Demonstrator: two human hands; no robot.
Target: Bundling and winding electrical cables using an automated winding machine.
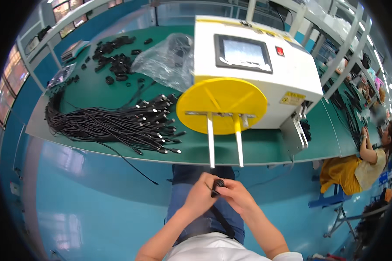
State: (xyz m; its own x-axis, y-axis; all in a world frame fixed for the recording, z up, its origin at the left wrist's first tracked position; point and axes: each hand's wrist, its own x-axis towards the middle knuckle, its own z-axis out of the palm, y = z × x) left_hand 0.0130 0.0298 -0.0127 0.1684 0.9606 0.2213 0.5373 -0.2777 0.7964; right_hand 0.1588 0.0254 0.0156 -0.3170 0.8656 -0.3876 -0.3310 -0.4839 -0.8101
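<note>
Close to my body, below the table's front edge, my left hand (200, 195) and my right hand (238, 196) meet around a small black coiled cable (217, 187). Both hands are closed on the coil, fingers bent, and they partly hide it. Just beyond them, two metal prongs (211, 141) stick out from a yellow disc (222, 98) on the front of a white winding machine (261, 87). No cable shows around the prongs. Left of the disc lies a large bundle of black cables (104, 124), their metal plug ends pointing right.
Black small parts (117, 61) and a clear plastic bag (167, 58) lie at the back of the green table (161, 37). One loose cable (130, 163) hangs over the front edge. At the right, another person (370, 156) sits on a blue stool (331, 198).
</note>
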